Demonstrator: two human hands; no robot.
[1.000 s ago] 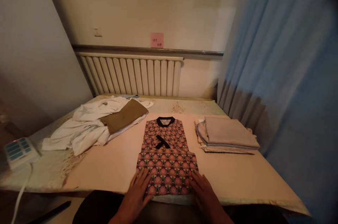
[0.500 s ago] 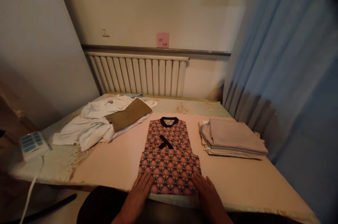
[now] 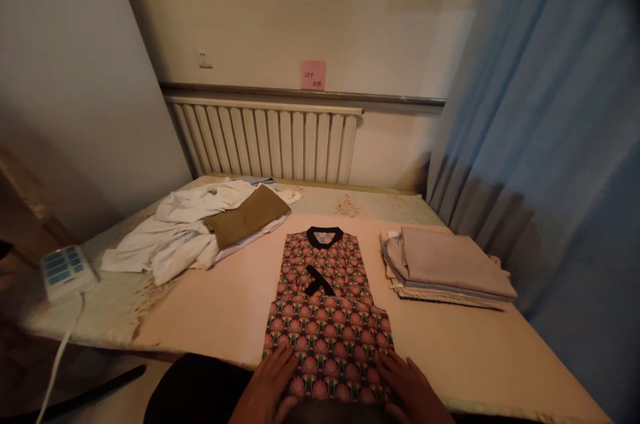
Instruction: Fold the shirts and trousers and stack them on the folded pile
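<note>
Floral shirt (image 3: 325, 327) folded flat on the near side of the pale surface (image 3: 500, 344), black collar (image 3: 325, 245) toward the wall (image 3: 250, 11), between a rumpled white heap (image 3: 185, 237) topped with brown cloth (image 3: 250, 214) on the left and a neat stack (image 3: 455, 257) on the right. Main risk, by the look of it: a slide over the near edge, from a tug toward the body with the lower end already lying right there; actual overhang hard to tell. Also possible: a skewed or wrinkled fold, from uneven pressure or one side dragged farther than the other, and black bands (image 3: 321, 281) on the upper half pulled askew by a shift of the layer beside them. Left hand (image 3: 267, 381) opened out flat, fingers close together on the shirt's lower left side, thumb apart; nothing gripped. Right hand (image 3: 413, 384) likewise flat and open, fingertips on the lower right side; no grip visible, thumb contact too dim to make out.
</note>
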